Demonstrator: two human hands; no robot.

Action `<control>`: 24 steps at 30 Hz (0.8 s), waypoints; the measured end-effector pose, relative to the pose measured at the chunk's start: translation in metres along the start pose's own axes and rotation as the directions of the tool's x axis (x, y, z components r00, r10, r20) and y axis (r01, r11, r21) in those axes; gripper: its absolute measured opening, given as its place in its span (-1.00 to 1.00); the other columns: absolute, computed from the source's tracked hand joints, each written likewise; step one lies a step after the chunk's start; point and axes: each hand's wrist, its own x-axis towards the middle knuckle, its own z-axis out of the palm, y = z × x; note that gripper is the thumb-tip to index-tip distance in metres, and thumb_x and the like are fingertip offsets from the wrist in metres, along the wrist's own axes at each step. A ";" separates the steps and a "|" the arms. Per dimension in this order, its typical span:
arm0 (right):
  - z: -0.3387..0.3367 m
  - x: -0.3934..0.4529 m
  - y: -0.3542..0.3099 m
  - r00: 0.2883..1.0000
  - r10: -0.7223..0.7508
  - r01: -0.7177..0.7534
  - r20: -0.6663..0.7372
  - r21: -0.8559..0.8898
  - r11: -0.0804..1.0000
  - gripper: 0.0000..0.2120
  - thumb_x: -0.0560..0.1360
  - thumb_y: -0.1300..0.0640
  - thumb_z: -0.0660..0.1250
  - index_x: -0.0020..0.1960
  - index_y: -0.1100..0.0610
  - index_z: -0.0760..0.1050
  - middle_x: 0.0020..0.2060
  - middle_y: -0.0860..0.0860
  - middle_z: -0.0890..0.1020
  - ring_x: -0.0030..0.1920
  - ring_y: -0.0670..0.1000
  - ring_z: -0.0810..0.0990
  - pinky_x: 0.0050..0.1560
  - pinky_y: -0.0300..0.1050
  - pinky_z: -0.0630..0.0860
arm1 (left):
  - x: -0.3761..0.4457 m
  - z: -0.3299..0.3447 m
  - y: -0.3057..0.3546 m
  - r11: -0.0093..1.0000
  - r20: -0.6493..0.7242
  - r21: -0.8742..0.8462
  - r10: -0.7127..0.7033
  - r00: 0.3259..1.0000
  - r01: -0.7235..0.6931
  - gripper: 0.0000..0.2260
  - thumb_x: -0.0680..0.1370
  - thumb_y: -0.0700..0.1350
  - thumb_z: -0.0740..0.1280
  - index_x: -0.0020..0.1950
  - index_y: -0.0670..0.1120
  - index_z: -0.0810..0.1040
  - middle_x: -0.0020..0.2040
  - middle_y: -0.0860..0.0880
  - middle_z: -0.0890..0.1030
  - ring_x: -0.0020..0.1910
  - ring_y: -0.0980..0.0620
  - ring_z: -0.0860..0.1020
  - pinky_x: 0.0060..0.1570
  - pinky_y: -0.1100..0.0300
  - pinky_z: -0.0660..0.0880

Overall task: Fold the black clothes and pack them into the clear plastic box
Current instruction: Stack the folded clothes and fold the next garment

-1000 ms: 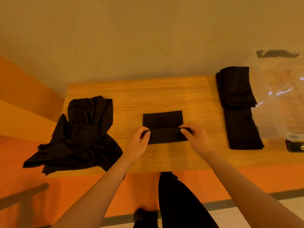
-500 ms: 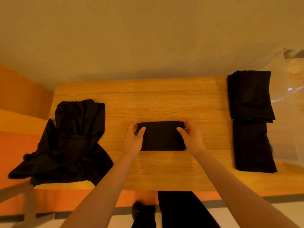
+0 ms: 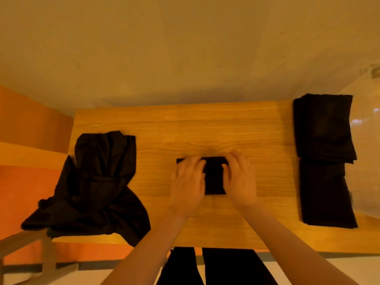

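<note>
Fingers of both my hands lie straight and flat, pressing the folded black cloth at mid-counter; the clear plastic box sits at the right edge.

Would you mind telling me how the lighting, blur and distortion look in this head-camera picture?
Head view: warm orange light tints everything; both hands, left hand and right hand, are motion-blurred over the small folded cloth; the wide lens bows the table edges; the clear box at right shows pale glare spots; the black pile loses detail in shadow.
</note>
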 end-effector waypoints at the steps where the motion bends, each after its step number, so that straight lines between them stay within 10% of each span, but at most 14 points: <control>1: 0.005 -0.004 -0.003 0.993 -0.102 0.106 0.064 -0.053 0.993 -0.64 0.49 0.14 0.11 0.23 0.19 0.47 0.14 0.14 0.57 0.12 0.12 0.53 0.04 0.03 0.50 | -0.005 0.003 0.002 0.993 0.105 0.038 0.106 0.989 -0.111 -0.64 0.52 -0.04 0.12 0.23 -0.11 0.52 0.26 -0.07 0.53 0.32 -0.01 0.37 0.30 0.02 0.23; 5: 0.025 -0.022 0.005 0.891 -0.180 0.301 0.417 -0.245 0.922 -0.53 0.53 0.00 0.01 0.36 0.15 0.36 0.34 0.06 0.44 0.38 0.02 0.33 0.33 0.05 0.30 | -0.022 0.008 -0.016 0.953 0.407 0.249 0.057 0.912 -0.171 -0.41 0.52 0.19 -0.04 0.43 -0.12 0.29 0.45 -0.06 0.29 0.47 0.01 0.13 0.41 -0.10 0.03; 8: 0.025 -0.025 0.008 0.866 -0.056 0.245 0.497 -0.323 0.914 -0.50 0.60 -0.06 -0.11 0.38 0.15 0.34 0.38 0.05 0.38 0.42 -0.02 0.21 0.36 0.04 0.09 | -0.027 -0.007 -0.041 0.940 0.443 0.341 -0.134 0.887 -0.029 -0.30 0.50 0.31 -0.25 0.48 -0.11 -0.25 0.50 -0.06 -0.23 0.50 -0.04 -0.21 0.43 -0.08 -0.23; 11: 0.017 -0.026 -0.006 0.861 0.102 0.112 0.497 -0.383 0.917 -0.40 0.61 -0.11 -0.30 0.40 0.15 0.30 0.39 0.06 0.37 0.43 -0.03 0.16 0.37 0.12 0.01 | -0.029 -0.026 -0.057 0.920 0.419 0.376 -0.278 0.864 0.114 -0.26 0.51 0.33 -0.24 0.51 -0.14 -0.25 0.53 -0.11 -0.22 0.51 -0.07 -0.24 0.43 -0.05 -0.22; 15: 0.019 -0.039 -0.037 0.901 0.157 0.027 0.404 -0.414 0.910 -0.38 0.59 -0.16 -0.24 0.39 0.18 0.30 0.37 0.08 0.39 0.40 0.06 0.32 0.43 0.16 -0.06 | -0.031 -0.037 -0.056 0.961 0.441 0.275 -0.164 0.883 0.041 -0.28 0.53 0.31 -0.21 0.51 -0.13 -0.26 0.53 -0.10 -0.26 0.50 -0.05 -0.26 0.42 0.02 -0.26; 20: 0.029 -0.044 -0.061 0.870 0.096 0.050 0.483 -0.282 0.958 -0.41 0.56 -0.17 -0.17 0.50 0.09 -0.09 0.49 -0.02 -0.10 0.46 -0.02 -0.23 0.38 -0.04 -0.30 | -0.033 -0.031 -0.053 0.973 0.416 0.163 0.081 0.906 -0.162 -0.37 0.56 0.18 0.00 0.51 -0.12 -0.08 0.52 -0.09 -0.07 0.51 -0.09 -0.11 0.47 -0.11 -0.03; 24: 0.022 -0.066 -0.028 0.895 0.192 -0.020 0.403 -0.394 0.919 -0.32 0.45 -0.22 -0.21 0.45 0.13 -0.11 0.45 0.03 -0.04 0.44 0.04 -0.10 0.46 0.08 0.11 | -0.024 -0.024 -0.059 0.904 0.533 0.202 0.222 0.816 -0.377 -0.37 0.59 0.19 -0.05 0.46 -0.08 -0.30 0.51 -0.06 -0.24 0.46 -0.03 -0.33 0.40 -0.08 -0.34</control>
